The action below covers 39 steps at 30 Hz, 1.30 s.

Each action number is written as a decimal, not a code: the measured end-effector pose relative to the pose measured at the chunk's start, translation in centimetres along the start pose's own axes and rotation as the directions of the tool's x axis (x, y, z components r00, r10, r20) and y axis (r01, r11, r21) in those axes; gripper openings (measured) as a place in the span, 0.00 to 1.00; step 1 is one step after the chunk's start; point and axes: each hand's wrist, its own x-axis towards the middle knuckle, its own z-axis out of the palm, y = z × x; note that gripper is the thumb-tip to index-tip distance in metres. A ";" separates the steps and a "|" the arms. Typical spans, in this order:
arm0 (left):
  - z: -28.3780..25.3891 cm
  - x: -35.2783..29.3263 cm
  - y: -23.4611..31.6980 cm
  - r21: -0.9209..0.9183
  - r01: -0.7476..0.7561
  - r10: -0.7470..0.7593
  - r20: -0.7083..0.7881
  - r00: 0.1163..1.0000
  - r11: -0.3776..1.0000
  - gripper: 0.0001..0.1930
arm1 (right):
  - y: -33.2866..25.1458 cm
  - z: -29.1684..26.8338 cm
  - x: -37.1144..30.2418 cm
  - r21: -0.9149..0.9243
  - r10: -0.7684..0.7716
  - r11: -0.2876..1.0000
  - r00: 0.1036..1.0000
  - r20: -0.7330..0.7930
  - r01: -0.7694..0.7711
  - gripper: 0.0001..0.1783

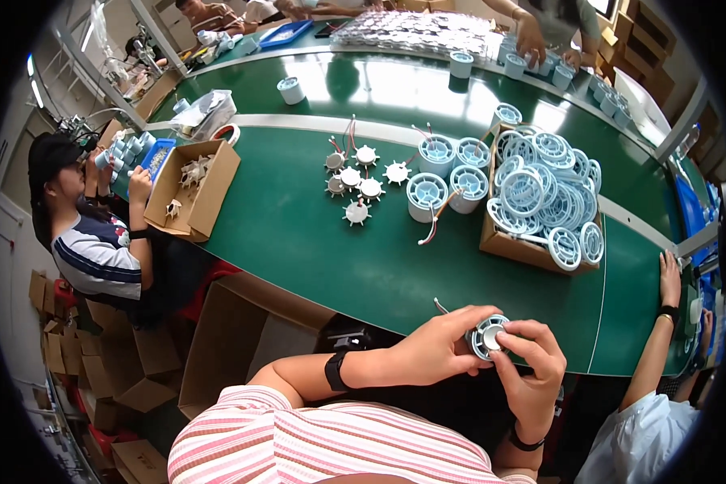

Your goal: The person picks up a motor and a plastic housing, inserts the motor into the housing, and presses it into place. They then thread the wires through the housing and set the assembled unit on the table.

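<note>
My left hand (431, 348) is wrapped around a light-blue round housing (477, 341) at the table's near edge, with a short wire sticking out beyond the fingers. The fingertips of my right hand (534, 363) press on a silver round disc (494, 337) in the middle of the housing's open face. The housing's underside is hidden by my hands. Farther off stand several light-blue cup-shaped housings (427, 196) with spoked tops, some trailing red and white wires. Left of them lie several white spoked motor parts (356, 213) with wires.
A cardboard box (504, 239) heaped with light-blue spoked rings (523, 192) stands to the right. Another cardboard box (215, 192) with white parts is at the left, by a seated person. A co-worker's arm (653, 347) rests at the right. More housings (291, 90) sit across the rail.
</note>
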 end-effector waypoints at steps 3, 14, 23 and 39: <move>-0.2 0.6 0.3 -0.052 0.037 -0.036 0.011 0.999 0.998 0.33 | 0.7 -0.4 0.9 -0.045 -0.031 0.998 0.999 0.036 0.032 0.17; -2.9 -1.5 1.3 0.142 -0.117 0.133 -0.114 0.985 0.983 0.24 | 2.0 0.3 -0.2 0.143 -0.039 0.989 0.999 0.021 0.035 0.19; -3.0 -0.6 0.3 0.490 -0.220 0.315 -0.120 0.941 0.844 0.08 | 2.0 0.5 -0.6 0.173 -0.016 0.985 1.000 0.000 0.016 0.18; -1.9 -1.0 1.4 -0.126 0.057 -0.060 -0.026 0.998 0.990 0.28 | 1.5 -0.6 0.6 0.004 -0.112 0.994 0.992 0.061 0.112 0.18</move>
